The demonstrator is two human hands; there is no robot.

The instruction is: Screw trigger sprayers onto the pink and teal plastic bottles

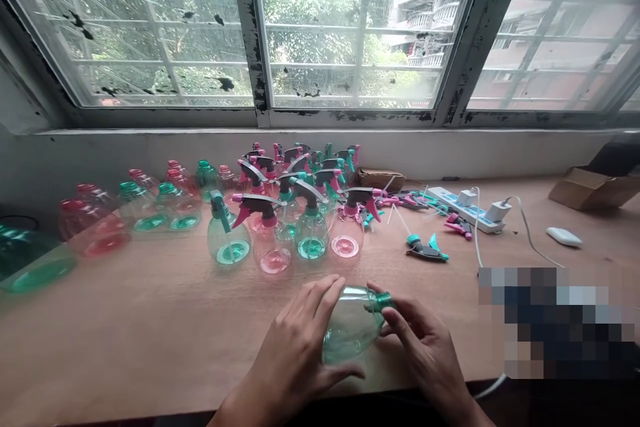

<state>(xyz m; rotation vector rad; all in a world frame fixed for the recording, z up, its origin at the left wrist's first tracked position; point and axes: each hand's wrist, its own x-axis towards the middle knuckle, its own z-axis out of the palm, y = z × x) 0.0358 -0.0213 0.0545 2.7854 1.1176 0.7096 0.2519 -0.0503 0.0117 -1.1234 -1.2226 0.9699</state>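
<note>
A clear green spray bottle without a head (353,330) lies tilted on its side between my hands, just above or on the desk near its front edge. Its threaded neck points right. My left hand (307,330) wraps over the bottle's base end, fingers on the far side and thumb stretched out below. Around the neck, my right hand (420,333) has its thumb on the near side and its fingers behind, partly hidden. Beyond my hands stand several assembled spray bottles, among them a pink one (273,247) and a green one (313,233).
Headless bottles, such as a pink one (95,227), stand at the left. Loose trigger heads lie right of centre, one black and teal (427,250) nearest. Behind are a power strip (465,210) with cables, a white mouse-like object (564,237) and a cardboard box (595,187).
</note>
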